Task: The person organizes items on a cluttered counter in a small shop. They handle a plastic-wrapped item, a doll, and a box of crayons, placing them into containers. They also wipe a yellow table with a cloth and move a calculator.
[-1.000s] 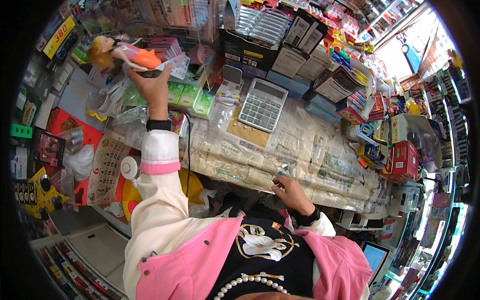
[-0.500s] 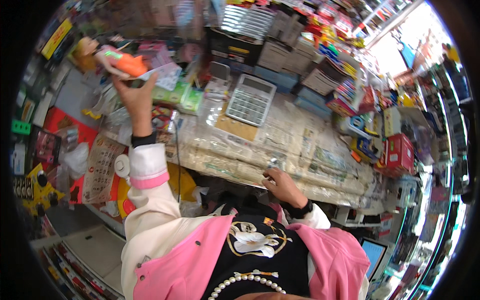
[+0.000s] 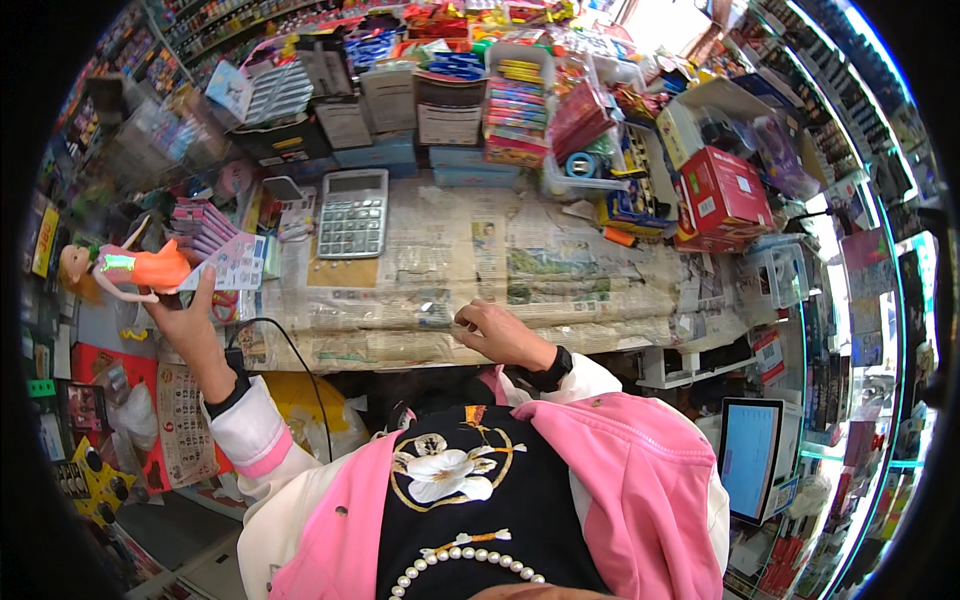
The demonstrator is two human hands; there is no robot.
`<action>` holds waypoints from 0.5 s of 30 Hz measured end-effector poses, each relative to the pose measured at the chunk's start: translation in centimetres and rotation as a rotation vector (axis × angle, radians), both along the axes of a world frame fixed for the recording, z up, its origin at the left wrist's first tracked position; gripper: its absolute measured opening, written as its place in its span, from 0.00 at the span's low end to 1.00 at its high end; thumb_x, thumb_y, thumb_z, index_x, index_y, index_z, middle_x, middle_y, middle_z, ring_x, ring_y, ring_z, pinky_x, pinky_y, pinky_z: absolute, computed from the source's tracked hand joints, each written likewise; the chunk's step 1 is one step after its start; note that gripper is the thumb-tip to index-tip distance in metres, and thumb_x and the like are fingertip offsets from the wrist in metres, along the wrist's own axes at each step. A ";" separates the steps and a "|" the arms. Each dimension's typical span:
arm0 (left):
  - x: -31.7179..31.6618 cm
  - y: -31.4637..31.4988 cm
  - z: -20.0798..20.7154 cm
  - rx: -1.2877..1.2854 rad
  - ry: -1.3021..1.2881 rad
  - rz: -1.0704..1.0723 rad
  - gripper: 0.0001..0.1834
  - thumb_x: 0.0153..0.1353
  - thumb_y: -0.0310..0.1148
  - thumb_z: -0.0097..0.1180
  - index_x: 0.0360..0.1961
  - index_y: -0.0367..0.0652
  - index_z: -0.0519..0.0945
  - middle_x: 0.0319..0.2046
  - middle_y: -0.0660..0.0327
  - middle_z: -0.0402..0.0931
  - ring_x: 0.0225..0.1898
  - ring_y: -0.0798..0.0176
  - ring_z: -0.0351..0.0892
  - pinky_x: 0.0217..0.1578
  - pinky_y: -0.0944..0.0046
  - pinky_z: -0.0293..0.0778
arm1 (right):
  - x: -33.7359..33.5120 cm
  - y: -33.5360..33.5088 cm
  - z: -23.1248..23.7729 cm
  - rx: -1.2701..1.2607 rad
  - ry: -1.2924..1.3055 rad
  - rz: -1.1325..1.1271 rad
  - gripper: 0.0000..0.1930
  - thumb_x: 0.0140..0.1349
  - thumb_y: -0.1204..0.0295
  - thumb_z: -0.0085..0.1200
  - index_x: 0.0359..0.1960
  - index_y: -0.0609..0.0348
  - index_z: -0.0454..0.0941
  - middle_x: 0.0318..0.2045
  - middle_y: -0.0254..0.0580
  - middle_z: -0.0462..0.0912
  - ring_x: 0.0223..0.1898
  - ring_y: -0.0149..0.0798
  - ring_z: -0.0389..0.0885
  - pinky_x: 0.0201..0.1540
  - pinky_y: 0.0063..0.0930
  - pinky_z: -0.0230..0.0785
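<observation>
At the far left of the counter, my left hand (image 3: 188, 326) is closed around the lower part of a doll (image 3: 130, 265) with blond hair and an orange skirt. The doll lies on its side, head to the left. A white and blue patterned card (image 3: 236, 262) sticks out by my thumb; whether it is joined to the doll cannot be told. My fingers are partly hidden behind these. Over the counter's front edge, my right hand (image 3: 505, 335) rests with fingers loosely bent and apart, holding nothing visible. A grey calculator (image 3: 353, 212) lies beyond, between the two hands.
Newspaper under clear plastic covers the counter (image 3: 420, 285). Boxes of small goods (image 3: 450, 110) line its back. A red box (image 3: 722, 198) stands at the right. A black cable (image 3: 312, 375) hangs over the front edge, and a screen (image 3: 750, 455) stands at lower right.
The view has turned toward the right, so the counter and goods appear shifted left. The doll stays with my left hand. My right hand remains by the front edge.
</observation>
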State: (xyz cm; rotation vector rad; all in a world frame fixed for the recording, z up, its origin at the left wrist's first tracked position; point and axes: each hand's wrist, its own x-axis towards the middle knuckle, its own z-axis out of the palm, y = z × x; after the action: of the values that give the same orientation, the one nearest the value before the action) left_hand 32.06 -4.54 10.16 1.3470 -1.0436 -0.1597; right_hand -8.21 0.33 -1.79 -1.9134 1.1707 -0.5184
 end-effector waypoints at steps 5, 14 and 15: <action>-5.7 1.1 0.3 0.036 0.037 -0.127 0.45 0.45 0.18 0.70 0.64 0.36 0.59 0.58 0.56 0.65 0.59 0.59 0.66 0.61 0.60 0.61 | -3.8 0.3 -0.4 -0.015 0.021 -0.031 0.14 0.57 0.68 0.57 0.39 0.68 0.76 0.35 0.55 0.78 0.37 0.53 0.79 0.40 0.40 0.71; -14.1 1.1 -1.2 0.020 0.162 -0.382 0.44 0.46 0.16 0.68 0.64 0.39 0.60 0.56 0.61 0.67 0.56 0.63 0.67 0.59 0.62 0.62 | -7.1 0.2 -0.4 0.004 -0.134 -0.082 0.15 0.55 0.68 0.58 0.38 0.68 0.75 0.32 0.57 0.77 0.36 0.58 0.77 0.38 0.43 0.70; -14.8 1.0 -1.2 0.028 0.149 -0.398 0.44 0.46 0.16 0.68 0.64 0.38 0.60 0.56 0.60 0.67 0.56 0.63 0.67 0.59 0.62 0.63 | -7.2 0.2 -0.3 0.028 -0.126 -0.097 0.15 0.55 0.68 0.58 0.38 0.68 0.75 0.32 0.57 0.77 0.36 0.58 0.78 0.38 0.43 0.70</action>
State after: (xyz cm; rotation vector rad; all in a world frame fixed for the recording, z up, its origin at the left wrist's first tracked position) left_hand 17.24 -3.55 8.92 1.1206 -1.1758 -0.5640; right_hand -15.40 0.53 -2.11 -1.7796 1.1870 -0.6616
